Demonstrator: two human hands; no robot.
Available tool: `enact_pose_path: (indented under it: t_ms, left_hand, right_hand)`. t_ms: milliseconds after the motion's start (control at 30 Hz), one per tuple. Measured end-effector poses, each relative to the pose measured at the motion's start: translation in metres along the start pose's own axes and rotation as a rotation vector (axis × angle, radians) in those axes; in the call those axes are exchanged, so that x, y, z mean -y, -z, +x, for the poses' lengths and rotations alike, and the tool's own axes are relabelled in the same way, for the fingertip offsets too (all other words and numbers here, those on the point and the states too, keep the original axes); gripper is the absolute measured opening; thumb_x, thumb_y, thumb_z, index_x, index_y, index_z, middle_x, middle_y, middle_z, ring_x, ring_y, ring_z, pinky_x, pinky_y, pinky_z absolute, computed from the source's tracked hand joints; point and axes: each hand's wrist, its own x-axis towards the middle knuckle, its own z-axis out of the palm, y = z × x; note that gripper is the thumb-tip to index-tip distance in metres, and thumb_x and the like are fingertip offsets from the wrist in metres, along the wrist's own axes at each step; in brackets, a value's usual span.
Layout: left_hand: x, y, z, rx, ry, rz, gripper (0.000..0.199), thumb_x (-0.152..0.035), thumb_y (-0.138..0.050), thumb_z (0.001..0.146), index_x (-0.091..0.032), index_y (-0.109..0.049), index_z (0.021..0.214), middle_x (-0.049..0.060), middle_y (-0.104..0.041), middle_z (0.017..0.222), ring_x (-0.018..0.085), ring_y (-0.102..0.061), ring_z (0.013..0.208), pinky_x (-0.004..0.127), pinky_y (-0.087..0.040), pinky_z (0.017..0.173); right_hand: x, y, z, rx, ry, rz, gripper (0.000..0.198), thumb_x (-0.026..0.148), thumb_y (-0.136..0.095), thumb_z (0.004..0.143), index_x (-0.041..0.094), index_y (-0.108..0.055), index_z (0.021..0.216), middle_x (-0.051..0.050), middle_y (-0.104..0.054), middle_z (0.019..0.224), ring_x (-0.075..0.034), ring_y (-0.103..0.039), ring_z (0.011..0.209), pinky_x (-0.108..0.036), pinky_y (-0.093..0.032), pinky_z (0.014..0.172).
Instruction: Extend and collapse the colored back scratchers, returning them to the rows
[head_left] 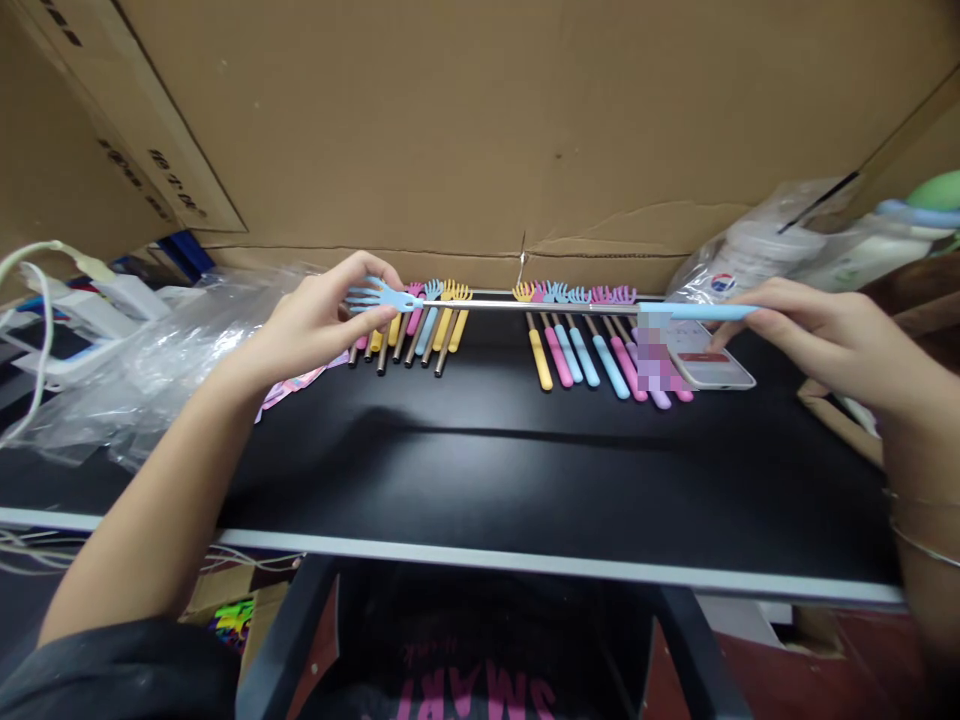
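Note:
I hold one blue telescopic back scratcher stretched out level above the black table. My left hand pinches its claw-shaped head, and my right hand grips its blue handle. Behind the rod, two groups of collapsed scratchers lie on the table: a left group and a right group, with yellow, pink, blue and purple handles.
A phone lies on the table under the blue handle. Clear plastic bags sit at the left, with white cables beyond. Cardboard walls the back. Bagged bottles stand at the right.

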Motion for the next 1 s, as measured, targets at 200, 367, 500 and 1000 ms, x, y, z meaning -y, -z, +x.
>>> enact_pose_path:
  t_ms: [200,367,500,1000]
  left_hand:
    - [-0.004,0.008,-0.005,0.025,-0.066,-0.147,0.026,-0.038,-0.059,0.091,-0.019,-0.053,0.106,0.0,-0.058,0.092,0.009,-0.053,0.072,0.016,-0.043,0.061]
    - [0.004,0.009,-0.002,-0.022,-0.045,-0.145,0.027,-0.039,-0.062,0.088,-0.02,-0.053,0.105,-0.001,-0.058,0.089,0.008,-0.052,0.069,0.016,-0.043,0.059]
    - [0.005,0.0,0.001,-0.09,-0.038,-0.126,0.026,-0.038,-0.062,0.086,-0.02,-0.052,0.101,-0.001,-0.056,0.086,0.007,-0.049,0.06,0.017,-0.041,0.055]
    - [-0.029,-0.053,-0.01,0.128,-0.188,-0.084,0.027,-0.041,-0.051,0.094,-0.021,-0.055,0.11,0.002,-0.066,0.094,0.013,-0.059,0.07,0.023,-0.043,0.065]
  right_hand:
    - [0.009,0.004,-0.003,-0.105,0.002,-0.063,0.04,0.059,-0.047,0.092,0.025,-0.066,0.083,-0.007,-0.067,0.082,-0.02,-0.06,0.078,-0.037,-0.044,0.077]
    - [0.007,-0.003,-0.005,-0.215,0.006,-0.135,0.039,0.057,-0.045,0.093,0.025,-0.065,0.084,-0.006,-0.064,0.082,-0.021,-0.059,0.08,-0.037,-0.043,0.078]
    - [0.003,-0.012,-0.004,-0.273,-0.027,-0.02,0.032,0.05,-0.05,0.093,0.023,-0.065,0.086,-0.005,-0.064,0.081,-0.02,-0.059,0.081,-0.037,-0.043,0.081]
    - [0.06,-0.064,0.004,0.013,0.124,0.118,0.024,0.043,-0.052,0.093,0.031,-0.071,0.101,-0.002,-0.069,0.072,-0.022,-0.061,0.069,-0.038,-0.045,0.073]
